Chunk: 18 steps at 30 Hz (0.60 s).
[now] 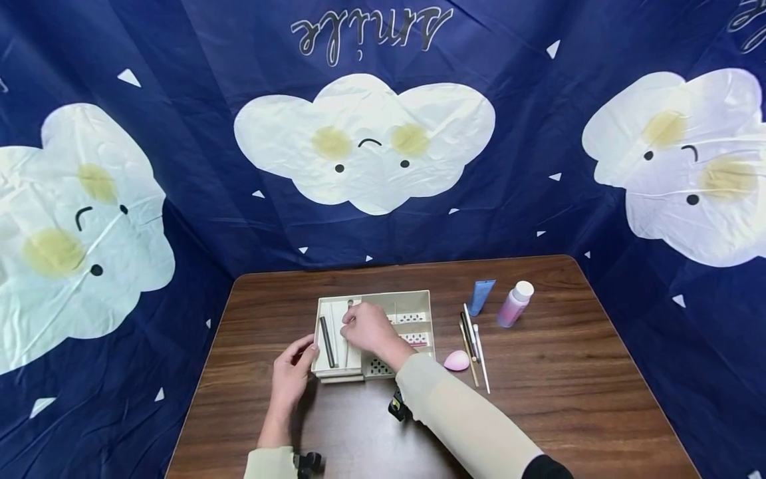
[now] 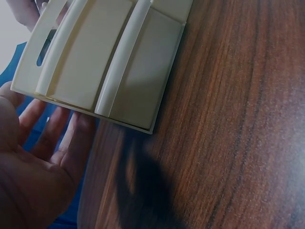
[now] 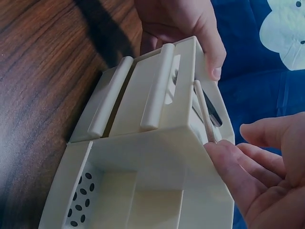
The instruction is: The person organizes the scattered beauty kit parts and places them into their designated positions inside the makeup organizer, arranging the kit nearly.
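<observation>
A cream desk organizer [image 1: 398, 295] with drawers and perforated compartments stands on the table. My left hand [image 1: 290, 373] rests against its left side, its extended fingers [image 2: 71, 138] touching the wall. Over the organizer's top tray, my right hand [image 1: 370, 327] has its fingertips at a slim makeup brush [image 3: 204, 107]; the thumb stands apart from the fingers. A dark stick [image 1: 327, 341] and a thin white stick [image 1: 332, 326] lie in the same tray, left of that brush. My right hand and forearm hide part of the compartments.
Right of the organizer lie a pink makeup sponge [image 1: 457, 360] and several slim brushes [image 1: 481, 359]. Behind them are a blue tube [image 1: 481, 297] and a pink bottle with a white cap [image 1: 515, 305]. A dark blue cloud-print curtain [image 1: 365, 233] hangs behind the wooden table [image 1: 556, 372].
</observation>
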Tool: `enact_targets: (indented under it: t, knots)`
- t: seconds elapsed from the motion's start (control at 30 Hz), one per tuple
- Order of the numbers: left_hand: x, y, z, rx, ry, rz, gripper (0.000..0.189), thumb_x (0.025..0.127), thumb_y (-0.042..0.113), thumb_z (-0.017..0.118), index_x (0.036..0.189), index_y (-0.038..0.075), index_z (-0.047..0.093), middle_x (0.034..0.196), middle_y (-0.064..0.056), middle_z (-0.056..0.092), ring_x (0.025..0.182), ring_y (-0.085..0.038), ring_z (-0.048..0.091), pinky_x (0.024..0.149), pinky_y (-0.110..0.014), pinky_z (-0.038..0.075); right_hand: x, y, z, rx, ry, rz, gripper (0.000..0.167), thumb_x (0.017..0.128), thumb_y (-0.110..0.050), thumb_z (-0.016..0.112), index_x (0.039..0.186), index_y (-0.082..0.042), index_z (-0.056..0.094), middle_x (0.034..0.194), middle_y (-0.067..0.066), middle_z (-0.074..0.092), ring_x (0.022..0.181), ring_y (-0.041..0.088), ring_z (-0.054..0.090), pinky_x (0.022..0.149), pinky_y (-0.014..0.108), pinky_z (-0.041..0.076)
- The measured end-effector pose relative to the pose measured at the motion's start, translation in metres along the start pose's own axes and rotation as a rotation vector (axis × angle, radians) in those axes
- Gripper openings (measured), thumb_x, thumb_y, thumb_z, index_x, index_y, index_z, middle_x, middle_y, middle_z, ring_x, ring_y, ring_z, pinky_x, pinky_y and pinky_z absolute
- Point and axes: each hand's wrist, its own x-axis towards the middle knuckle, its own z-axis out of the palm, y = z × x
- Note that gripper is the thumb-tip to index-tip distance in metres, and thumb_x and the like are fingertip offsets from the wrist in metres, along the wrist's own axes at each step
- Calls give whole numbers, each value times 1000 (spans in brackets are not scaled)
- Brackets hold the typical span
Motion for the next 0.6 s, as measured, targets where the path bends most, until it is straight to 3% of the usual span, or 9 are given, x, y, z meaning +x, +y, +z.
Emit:
enact_targets:
  t: [0.2, 0.37, 0.5, 0.6]
  knots:
    - [2, 2, 2, -20, -22, -27, 31, 99, 15, 69, 127, 3, 71, 108, -7, 74, 85, -3, 63, 71, -18, 53, 3, 1, 0, -13, 9, 10, 19, 84, -13, 72, 101, -11, 80, 88, -5, 76, 76, 7, 65, 72, 22, 54]
    - [3, 3, 1, -15, -29, -48, 30, 100, 11, 67, 128, 1, 70, 111, -12, 72, 84, -4, 62, 70, -19, 53, 1, 3, 1, 35, -17, 2, 25, 78, -6, 80, 103, -8, 78, 82, -6, 75, 73, 5, 65, 73, 22, 55]
    - [1, 3, 0, -23, -16, -39, 29, 99, 14, 70, 125, 3, 72, 106, -6, 73, 84, -5, 62, 70, -19, 53, -2, 2, 3, 23, -37, -19, 36, 73, 5, 77, 106, -9, 75, 80, -9, 69, 76, 4, 62, 78, 21, 54]
    - [0, 2, 0, -31, -4, -15, 27, 98, 17, 71, 123, 6, 74, 100, 3, 73, 84, -6, 63, 69, -20, 53, -3, 1, 5, -28, -31, -29, 40, 72, 7, 72, 107, -12, 77, 88, -7, 72, 84, 8, 65, 80, 23, 55]
